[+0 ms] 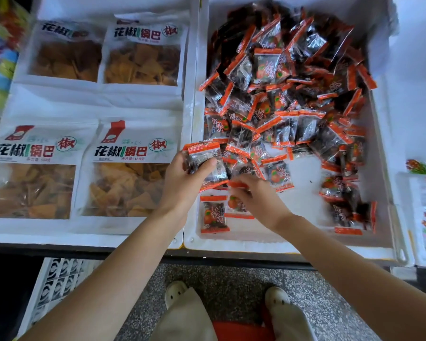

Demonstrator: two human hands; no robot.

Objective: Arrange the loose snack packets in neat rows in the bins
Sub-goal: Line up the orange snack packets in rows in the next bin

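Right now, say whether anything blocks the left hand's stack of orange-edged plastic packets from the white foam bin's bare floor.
Only the right hand, pinching one packet, low between the stack and the bin's bare floor.

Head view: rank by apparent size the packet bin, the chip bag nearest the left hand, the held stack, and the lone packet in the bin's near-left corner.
Packet bin
Chip bag
Held stack
Lone packet
Unsure of the last two: the stack may be nearer the camera.
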